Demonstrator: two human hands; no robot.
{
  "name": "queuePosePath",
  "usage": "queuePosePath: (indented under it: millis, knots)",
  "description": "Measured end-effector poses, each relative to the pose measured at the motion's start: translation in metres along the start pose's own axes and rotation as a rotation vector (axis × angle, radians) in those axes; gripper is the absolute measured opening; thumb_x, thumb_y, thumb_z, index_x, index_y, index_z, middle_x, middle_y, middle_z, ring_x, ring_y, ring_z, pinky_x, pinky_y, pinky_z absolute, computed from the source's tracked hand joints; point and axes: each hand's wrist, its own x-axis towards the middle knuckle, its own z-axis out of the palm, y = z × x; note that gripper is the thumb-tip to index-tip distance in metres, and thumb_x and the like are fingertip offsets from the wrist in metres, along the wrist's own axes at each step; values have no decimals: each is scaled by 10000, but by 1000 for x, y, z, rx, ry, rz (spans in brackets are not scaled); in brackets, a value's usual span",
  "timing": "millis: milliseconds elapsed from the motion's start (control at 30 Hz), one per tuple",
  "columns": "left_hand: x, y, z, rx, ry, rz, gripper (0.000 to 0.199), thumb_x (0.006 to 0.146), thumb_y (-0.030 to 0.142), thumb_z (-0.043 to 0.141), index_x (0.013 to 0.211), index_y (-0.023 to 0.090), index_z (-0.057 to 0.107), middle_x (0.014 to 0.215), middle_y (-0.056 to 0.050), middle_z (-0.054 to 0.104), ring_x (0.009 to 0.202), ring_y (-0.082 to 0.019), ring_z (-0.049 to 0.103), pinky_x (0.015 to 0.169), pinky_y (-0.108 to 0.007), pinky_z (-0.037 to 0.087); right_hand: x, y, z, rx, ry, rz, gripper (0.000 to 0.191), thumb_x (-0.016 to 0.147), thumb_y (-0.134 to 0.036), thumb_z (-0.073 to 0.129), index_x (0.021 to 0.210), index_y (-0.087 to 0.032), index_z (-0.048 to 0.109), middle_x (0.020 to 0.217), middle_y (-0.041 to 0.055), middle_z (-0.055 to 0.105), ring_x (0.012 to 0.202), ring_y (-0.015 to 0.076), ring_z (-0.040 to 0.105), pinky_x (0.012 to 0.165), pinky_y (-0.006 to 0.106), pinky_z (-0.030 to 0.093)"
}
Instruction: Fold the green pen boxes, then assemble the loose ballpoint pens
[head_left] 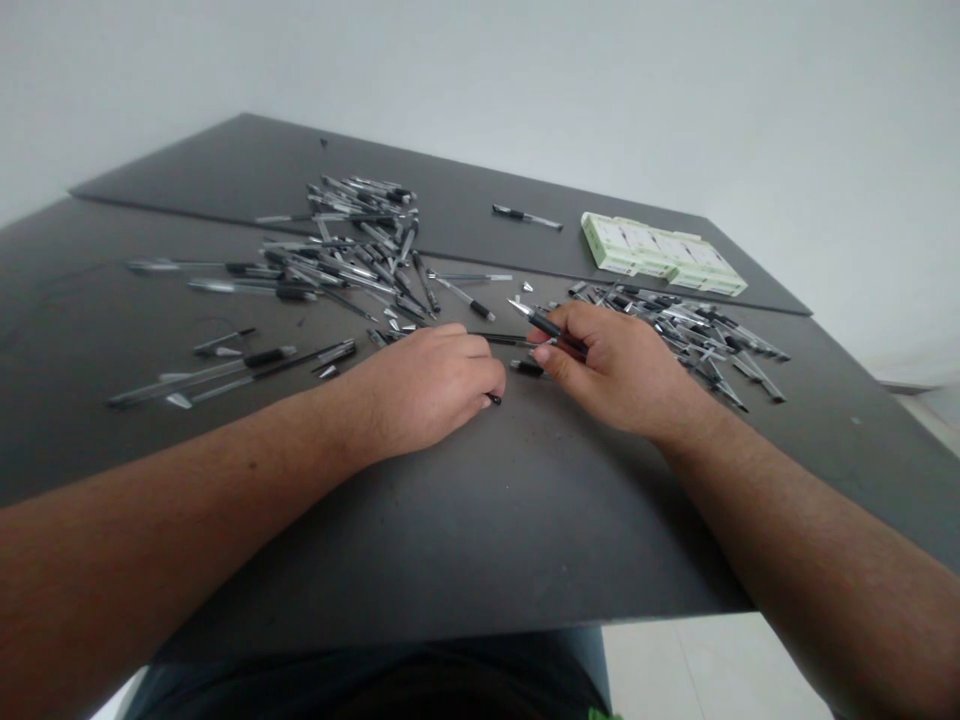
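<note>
My right hand (611, 365) pinches a gel pen (547, 325) by its black grip, its silver tip pointing up and to the left. My left hand (439, 385) is curled closed near the middle of the table, and a small black end (493, 398), perhaps of a pen cap, pokes out by its fingers. The rest of that piece is hidden in the hand. Between and behind the hands lie a dark refill (506, 340), a black-gripped pen part (527, 368) and a small silver tip (527, 287).
A heap of pen parts (330, 262) spreads at the left back. Another pile of pens (697, 330) lies beyond my right hand, near pale green boxes (660, 250). A single pen (526, 217) rests farther back on the grey table (465, 540). Loose barrels (225, 378) lie beside my left forearm.
</note>
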Motion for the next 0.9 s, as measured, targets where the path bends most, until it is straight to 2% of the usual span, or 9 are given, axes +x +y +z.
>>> queuePosePath:
  millis: [100, 200, 267, 433, 533, 600, 667, 767, 900]
  knots:
    - [0, 3, 1, -36, 39, 6, 211, 1173, 160, 675, 1220, 189, 878, 1178, -118, 873, 1143, -317, 791, 1088, -455, 582, 0, -1, 0, 4, 3, -6, 166, 1096, -343, 746, 1151, -226, 850, 942, 54, 825, 806, 252, 721, 816, 376, 534]
    - [0, 6, 1, -98, 112, -64, 355, 1177, 164, 634, 1442, 183, 869, 1293, -154, 868, 1240, -337, 797, 1150, -478, 608, 0, -1, 0, 4, 10, -14, 181, 1088, -332, 723, 1150, -223, 855, 935, 57, 824, 798, 255, 713, 802, 378, 533]
    - [0, 6, 0, -151, 148, -125, 418, 1178, 169, 599, 1497, 193, 867, 1319, -155, 867, 1264, -328, 799, 1171, -479, 622, 0, -1, -1, 6, 13, -13, 179, 1091, -340, 725, 1147, -230, 856, 929, 54, 821, 802, 259, 715, 794, 378, 530]
    - [4, 4, -10, -342, 269, -337, 301, 1132, 241, 658, 1316, 231, 896, 1258, -87, 900, 1220, -294, 814, 1172, -456, 641, -2, -1, -5, 70, 6, -29, 291, 1177, -507, 715, 1169, -243, 835, 987, 62, 845, 861, 264, 746, 797, 372, 541]
    - [8, 2, -13, -572, 422, -534, 165, 1070, 284, 774, 1201, 234, 862, 1052, -50, 878, 961, -253, 810, 966, -396, 674, -4, -3, -7, 124, 9, -47, 416, 1249, -601, 607, 1184, -245, 812, 1037, 84, 857, 914, 275, 768, 841, 385, 567]
    - [13, 1, -13, -780, 535, -625, 102, 1039, 270, 813, 1131, 228, 820, 914, -29, 819, 782, -216, 756, 778, -353, 655, -4, -4, -7, 128, 13, -51, 409, 1267, -574, 566, 1166, -250, 794, 1029, 85, 851, 912, 276, 764, 862, 392, 570]
    - [18, 3, -12, -980, 630, -688, 49, 1021, 221, 809, 1058, 221, 776, 843, -16, 768, 696, -186, 709, 666, -319, 628, -3, -5, -6, 112, 8, -62, 349, 1255, -504, 569, 1129, -254, 778, 998, 75, 838, 890, 269, 750, 857, 387, 559]
    - [23, 7, -15, -1188, 728, -759, 106, 977, 137, 796, 955, 211, 724, 841, -18, 751, 711, -162, 711, 643, -278, 626, -2, -4, -4, 82, -4, -82, 281, 1217, -421, 587, 1081, -254, 770, 960, 63, 825, 871, 262, 739, 838, 377, 534]
    - [23, 10, -20, -1313, 748, -775, 151, 924, 138, 834, 945, 217, 707, 893, -31, 790, 769, -167, 753, 683, -277, 648, -1, -3, -4, 54, -19, -88, 257, 1187, -390, 600, 1067, -254, 782, 974, 71, 842, 877, 271, 742, 843, 382, 531]
